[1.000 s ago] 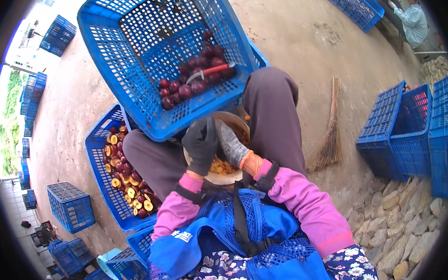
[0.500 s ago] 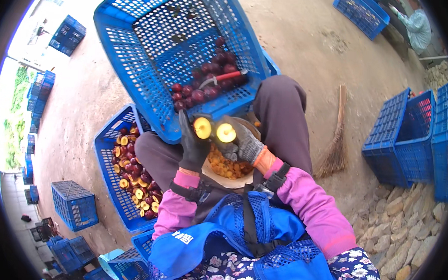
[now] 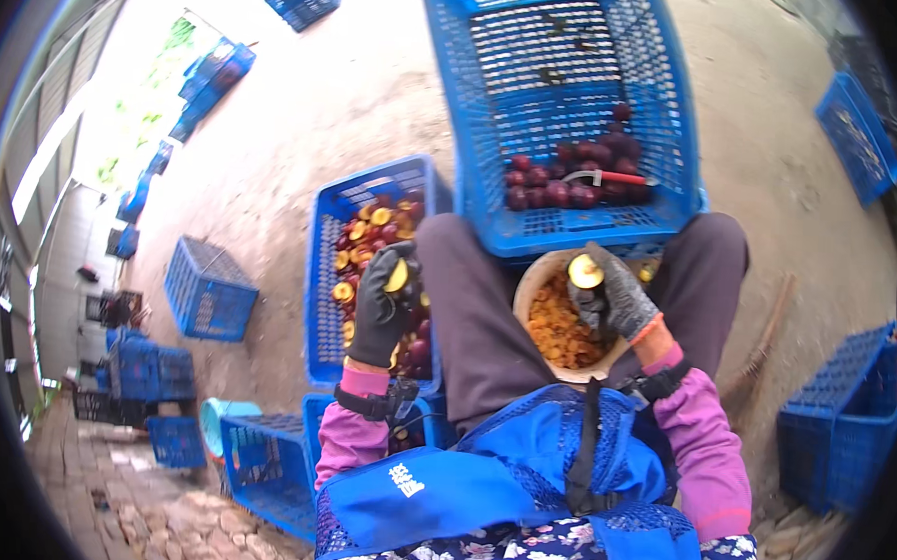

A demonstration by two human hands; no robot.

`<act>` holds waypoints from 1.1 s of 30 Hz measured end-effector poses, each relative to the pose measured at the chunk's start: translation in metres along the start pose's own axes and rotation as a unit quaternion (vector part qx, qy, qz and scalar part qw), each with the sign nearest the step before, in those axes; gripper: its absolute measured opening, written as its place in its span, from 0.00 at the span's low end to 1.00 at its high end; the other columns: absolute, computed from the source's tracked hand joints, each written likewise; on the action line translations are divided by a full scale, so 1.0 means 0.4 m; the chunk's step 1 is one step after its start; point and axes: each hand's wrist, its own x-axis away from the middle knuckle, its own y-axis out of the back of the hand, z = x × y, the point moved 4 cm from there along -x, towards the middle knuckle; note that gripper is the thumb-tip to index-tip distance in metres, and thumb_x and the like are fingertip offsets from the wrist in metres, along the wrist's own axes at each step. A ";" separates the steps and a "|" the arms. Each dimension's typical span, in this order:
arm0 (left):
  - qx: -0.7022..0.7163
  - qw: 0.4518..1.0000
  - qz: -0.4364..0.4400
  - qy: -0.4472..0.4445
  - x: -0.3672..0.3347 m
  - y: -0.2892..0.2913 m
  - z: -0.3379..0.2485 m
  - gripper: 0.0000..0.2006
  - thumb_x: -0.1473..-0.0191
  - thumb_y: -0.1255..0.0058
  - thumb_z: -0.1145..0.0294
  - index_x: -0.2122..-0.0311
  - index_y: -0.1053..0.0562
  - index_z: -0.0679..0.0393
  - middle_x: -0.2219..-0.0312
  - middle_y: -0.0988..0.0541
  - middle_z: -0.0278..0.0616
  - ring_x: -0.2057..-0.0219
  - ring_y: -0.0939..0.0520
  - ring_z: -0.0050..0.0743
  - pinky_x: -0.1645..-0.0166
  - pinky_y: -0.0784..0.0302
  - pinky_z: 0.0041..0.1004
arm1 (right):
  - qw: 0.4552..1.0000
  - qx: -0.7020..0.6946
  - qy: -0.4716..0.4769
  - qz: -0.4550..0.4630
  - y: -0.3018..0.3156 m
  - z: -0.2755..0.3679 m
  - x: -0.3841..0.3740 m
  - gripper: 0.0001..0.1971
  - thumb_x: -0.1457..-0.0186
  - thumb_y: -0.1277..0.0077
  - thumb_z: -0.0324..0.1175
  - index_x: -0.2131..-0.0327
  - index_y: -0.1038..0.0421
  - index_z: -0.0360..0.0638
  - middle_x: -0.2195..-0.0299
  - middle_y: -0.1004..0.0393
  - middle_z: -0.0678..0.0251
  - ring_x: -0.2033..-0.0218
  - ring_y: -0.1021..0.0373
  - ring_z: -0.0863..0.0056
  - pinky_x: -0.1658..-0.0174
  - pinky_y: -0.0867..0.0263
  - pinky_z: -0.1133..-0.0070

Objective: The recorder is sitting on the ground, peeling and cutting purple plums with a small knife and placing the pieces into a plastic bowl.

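Head view, seen from the room. Left hand (image 3: 375, 312), one, dark-gloved: fingers curled about a plum half (image 3: 398, 276), over the blue side crate (image 3: 320, 274). Right hand (image 3: 623, 303), one, grey-gloved: pinching another half (image 3: 586, 272), over the pale bucket (image 3: 524, 303) of orange bits (image 3: 555, 320). Done, by my reckoning: cut plums (image 3: 343, 291), many, beneath and beside the left hand. Left over: whole plums (image 3: 572, 193), a modest heap beyond the right hand, in the large blue crate (image 3: 537, 89), red-handled knife (image 3: 625, 178) atop. Uncertain: whether either held half is free of its stone.
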 end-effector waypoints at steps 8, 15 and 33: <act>-0.512 0.848 -0.057 -0.123 0.154 0.312 -0.037 0.19 0.57 0.54 0.81 0.56 0.33 0.64 0.61 0.28 0.45 0.60 0.26 0.34 0.56 0.31 0.28 | 0.997 0.060 -0.017 -0.045 -0.117 0.019 0.001 0.19 0.48 0.58 0.53 0.73 0.33 0.47 0.88 0.38 0.73 0.92 0.44 0.82 0.89 0.48 0.86; -0.259 0.947 -0.152 0.117 0.232 0.483 -0.128 0.21 0.47 0.60 0.61 0.50 0.37 0.60 0.59 0.29 0.41 0.59 0.26 0.27 0.58 0.31 0.23 | 0.980 0.189 0.054 -0.015 -0.235 0.007 -0.036 0.22 0.46 0.64 0.56 0.69 0.33 0.47 0.86 0.36 0.75 0.91 0.42 0.87 0.88 0.49 0.90; 0.046 0.963 0.251 -0.091 -0.343 -0.274 -0.131 0.31 0.53 0.51 0.54 0.48 0.42 0.62 0.55 0.32 0.47 0.59 0.27 0.33 0.57 0.30 0.25 | 0.750 0.608 0.260 -0.030 -0.066 0.144 -0.137 0.09 0.49 0.57 0.33 0.67 0.34 0.38 0.74 0.31 0.52 0.72 0.31 0.58 0.68 0.36 0.67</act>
